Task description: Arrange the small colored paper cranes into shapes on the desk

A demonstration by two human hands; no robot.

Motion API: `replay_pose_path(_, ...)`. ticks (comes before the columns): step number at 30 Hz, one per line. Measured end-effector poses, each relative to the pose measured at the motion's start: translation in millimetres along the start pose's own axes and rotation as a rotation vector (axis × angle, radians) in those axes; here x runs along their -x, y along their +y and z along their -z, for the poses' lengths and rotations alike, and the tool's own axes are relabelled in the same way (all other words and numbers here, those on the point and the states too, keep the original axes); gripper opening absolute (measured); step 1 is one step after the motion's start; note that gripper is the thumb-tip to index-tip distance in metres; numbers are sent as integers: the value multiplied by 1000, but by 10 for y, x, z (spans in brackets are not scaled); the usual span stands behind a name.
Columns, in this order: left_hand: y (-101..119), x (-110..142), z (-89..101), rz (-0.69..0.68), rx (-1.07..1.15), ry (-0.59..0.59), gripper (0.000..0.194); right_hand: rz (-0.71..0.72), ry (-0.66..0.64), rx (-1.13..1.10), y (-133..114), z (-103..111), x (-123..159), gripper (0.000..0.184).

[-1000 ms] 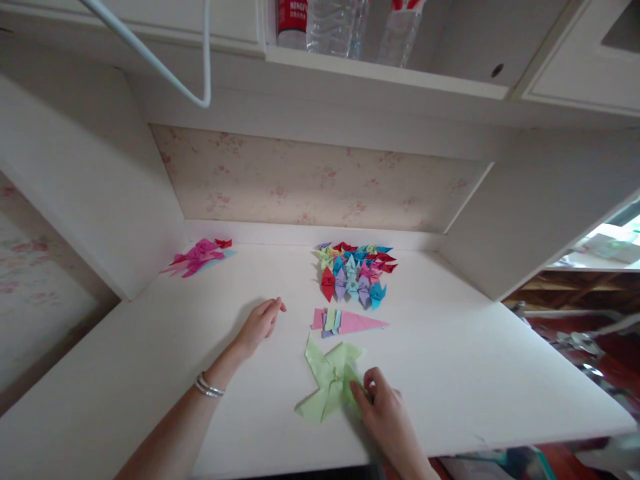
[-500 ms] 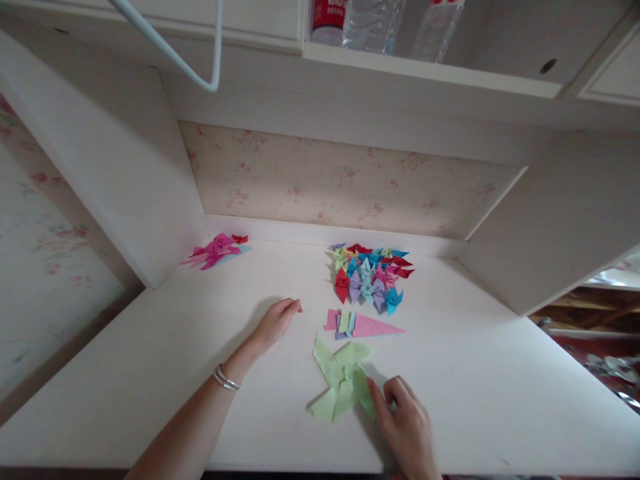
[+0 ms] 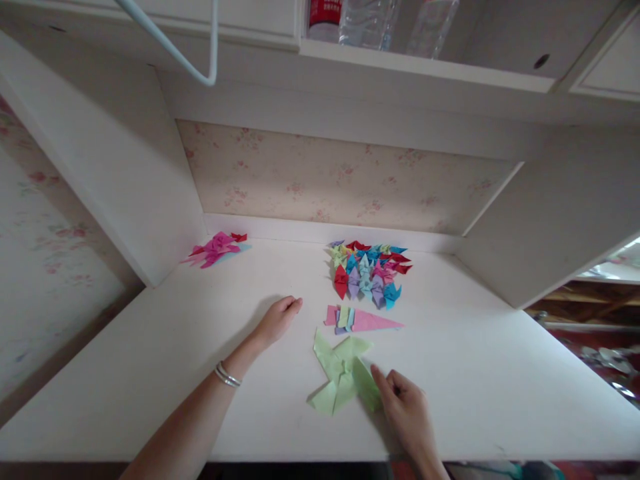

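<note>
A light green folded-paper pinwheel (image 3: 344, 379) lies on the white desk in front of me, its blades spread. My right hand (image 3: 406, 403) is at its right blade, fingers curled in and thumb and forefinger against the blade's outer edge. That blade stands a little raised from the desk. To the left of the pinwheel, my left hand (image 3: 280, 319) rests on the desk in a loose fist, apart from the paper, with nothing visible in it. Just beyond the pinwheel sits a flat stack of folded paper pieces (image 3: 376, 321), pink on top with green, blue and purple ends.
Several small colourful folded-paper figures (image 3: 366, 273) stand in rows near the back wall. A pile of pink, red and blue folded paper (image 3: 217, 249) lies at the back left. Above are a shelf with bottles (image 3: 367, 23) and a hanging white bar (image 3: 213, 53).
My right hand has shifted slightly up and right along the pinwheel's right blade, which now shows more of its surface. My left hand stays put. The view has tilted slightly.
</note>
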State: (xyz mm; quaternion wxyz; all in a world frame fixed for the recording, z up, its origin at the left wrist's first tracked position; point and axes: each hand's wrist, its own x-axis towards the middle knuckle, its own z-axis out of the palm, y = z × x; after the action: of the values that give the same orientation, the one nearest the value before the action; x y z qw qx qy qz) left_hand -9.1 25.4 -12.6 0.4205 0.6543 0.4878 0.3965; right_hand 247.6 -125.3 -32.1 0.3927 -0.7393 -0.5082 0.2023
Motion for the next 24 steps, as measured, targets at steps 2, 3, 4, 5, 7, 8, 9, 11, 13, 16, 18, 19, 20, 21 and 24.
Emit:
replay_pose_path(2,1,-1,2,1,-8,-2,39,11,0,-8,-7,6,2,56)
replay_pose_path(3,2,-2,2,1,-10,-2,39,16,-2,-13,-11,8,2,55)
replay_pose_path(4,4,-3,2,0,-11,-2,39,21,-4,-18,-15,12,3,55)
replay_pose_path(5,7,-2,2,-2,-9,1,39,24,-6,-23,-18,15,5,55)
replay_pose_path(7,18,3,-1,-1,1,7,40,25,-10,-35,-21,24,12,55)
replay_pose_path(8,26,6,-3,2,8,11,41,25,-10,-43,-21,30,17,54)
replay_pose_path(9,34,10,-5,8,14,13,41,23,-8,-50,-19,35,22,54)
replay_pose_path(11,50,16,-6,21,21,14,42,19,-9,-64,-11,44,32,54)
replay_pose_path(13,59,17,-3,32,24,8,42,6,-15,-78,-3,47,35,54)
replay_pose_path(16,55,11,3,27,16,-5,40,-18,-32,-102,2,41,27,54)
replay_pose_path(18,48,11,0,21,8,-18,39,-17,-46,-117,-1,37,22,54)
replay_pose_path(19,45,16,-6,21,6,-22,39,-15,-51,-122,-4,38,21,54)
replay_pose_path(20,42,24,-15,24,6,-24,39,-14,-50,-124,-8,41,22,55)
replay_pose_path(21,39,34,-26,30,7,-23,39,-14,-44,-124,-11,45,25,55)
replay_pose_path(24,17,46,-32,82,13,-11,39,-21,-33,-116,-13,63,41,56)
